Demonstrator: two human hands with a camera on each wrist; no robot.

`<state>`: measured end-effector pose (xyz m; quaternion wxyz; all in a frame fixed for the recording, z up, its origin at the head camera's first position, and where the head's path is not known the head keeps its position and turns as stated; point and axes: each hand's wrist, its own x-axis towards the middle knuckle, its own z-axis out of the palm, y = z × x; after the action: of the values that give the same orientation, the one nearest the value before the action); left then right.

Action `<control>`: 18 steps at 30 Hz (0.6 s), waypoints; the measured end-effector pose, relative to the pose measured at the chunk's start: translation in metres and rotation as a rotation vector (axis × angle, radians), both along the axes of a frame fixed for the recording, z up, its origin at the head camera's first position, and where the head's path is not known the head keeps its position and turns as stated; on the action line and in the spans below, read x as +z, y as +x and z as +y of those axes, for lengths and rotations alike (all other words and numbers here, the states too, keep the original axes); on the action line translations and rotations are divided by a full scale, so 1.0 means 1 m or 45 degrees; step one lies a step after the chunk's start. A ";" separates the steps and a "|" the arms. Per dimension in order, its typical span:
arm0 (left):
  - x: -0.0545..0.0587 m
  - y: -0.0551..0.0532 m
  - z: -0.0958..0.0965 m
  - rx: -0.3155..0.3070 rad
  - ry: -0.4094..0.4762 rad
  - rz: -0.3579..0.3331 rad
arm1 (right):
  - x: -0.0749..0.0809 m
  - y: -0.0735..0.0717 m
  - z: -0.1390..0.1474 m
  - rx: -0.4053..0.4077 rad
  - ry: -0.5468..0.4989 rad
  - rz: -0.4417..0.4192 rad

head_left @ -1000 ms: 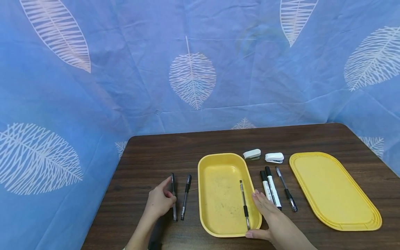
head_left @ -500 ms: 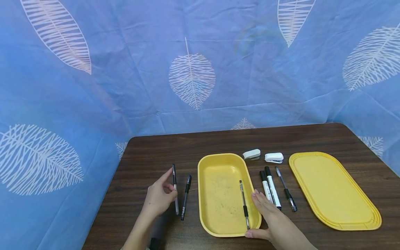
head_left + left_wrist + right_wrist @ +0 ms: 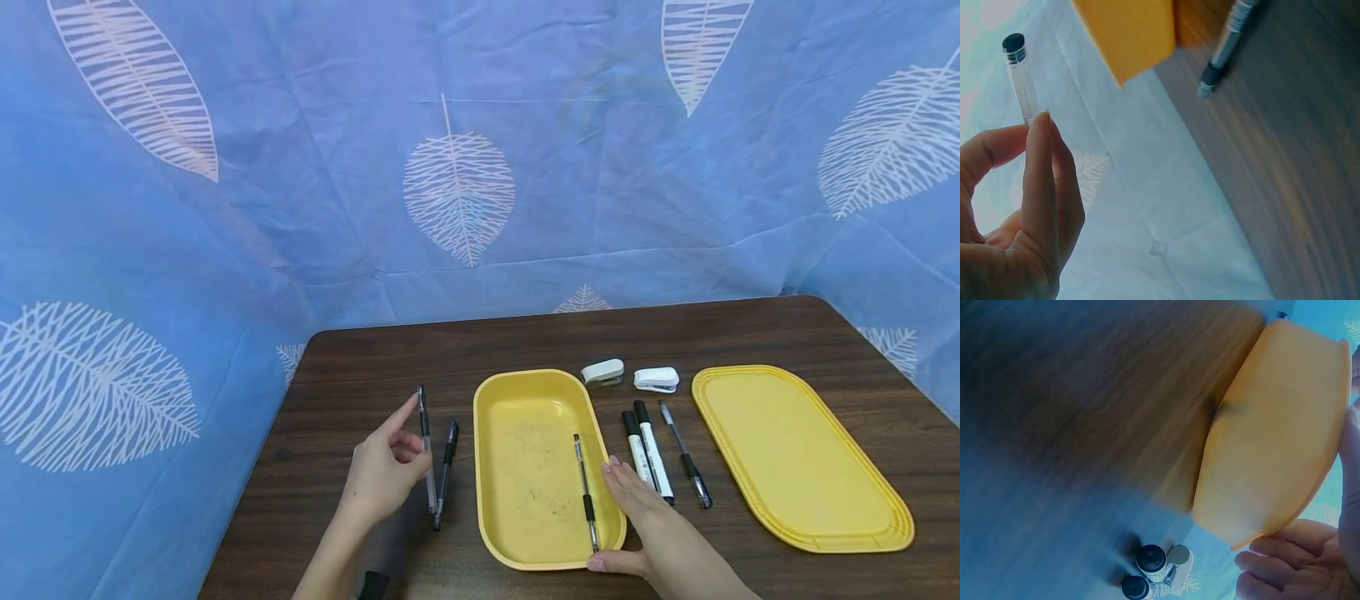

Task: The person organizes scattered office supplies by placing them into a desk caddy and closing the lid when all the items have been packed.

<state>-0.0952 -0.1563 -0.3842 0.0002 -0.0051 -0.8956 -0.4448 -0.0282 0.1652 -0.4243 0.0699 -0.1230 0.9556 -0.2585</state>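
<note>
My left hand pinches a clear pen with a black grip between thumb and fingers, held up off the table. In the left wrist view, one end of this pen sticks out above the fingertips. Just to its right, a second black-and-clear pen lies on the table. My right hand rests against the near right corner of a yellow box, its fingers extended along the outer side and the thumb at the near rim. One pen lies inside the box along its right side.
Right of the box lie two white markers with black caps and another pen. Two small white staplers sit behind them. A yellow lid lies flat at the far right. Leaf-patterned blue cloth hangs behind the table.
My left hand has lifted the left pen off the table and shifted it slightly right, toward the pen beside it. The right hand stays at the box corner.
</note>
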 end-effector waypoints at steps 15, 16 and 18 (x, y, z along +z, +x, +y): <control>0.022 0.012 0.009 -0.051 0.119 0.021 | 0.000 0.001 0.000 0.014 -0.002 0.025; 0.023 0.013 0.011 -0.059 0.132 0.017 | 0.000 0.001 0.000 0.012 -0.003 0.023; 0.024 0.014 0.013 -0.081 0.172 0.008 | 0.000 0.000 -0.001 0.005 -0.001 0.019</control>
<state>-0.0810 -0.1429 -0.3600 -0.0109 -0.0350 -0.8630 -0.5039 -0.0280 0.1646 -0.4242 0.0633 -0.1269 0.9557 -0.2578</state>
